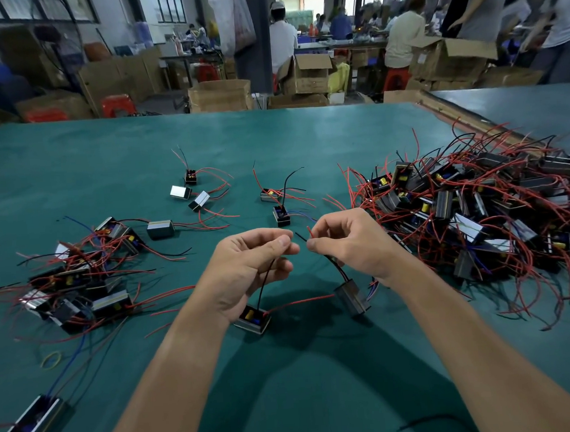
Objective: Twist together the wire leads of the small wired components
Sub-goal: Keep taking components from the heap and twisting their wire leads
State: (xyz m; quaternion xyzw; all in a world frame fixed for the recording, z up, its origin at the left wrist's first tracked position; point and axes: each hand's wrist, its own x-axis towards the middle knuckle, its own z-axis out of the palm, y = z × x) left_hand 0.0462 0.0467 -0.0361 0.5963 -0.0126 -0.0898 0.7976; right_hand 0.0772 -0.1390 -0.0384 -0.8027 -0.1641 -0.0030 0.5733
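Green table fills the view. Big heap of wired components on the right, red leads tangled all through it. Smaller cluster on the left, a few loose units farther out near the middle. Your hands meet near the centre, fingertips almost touching. Your left hand pinches a black lead between thumb and forefinger; its component sits low under the palm, cannot tell if it touches the table. Your right hand pinches a red and black lead pair, tips poking out above the fingers, and the second component hangs below that wrist. Yellow rubber band lies near left.
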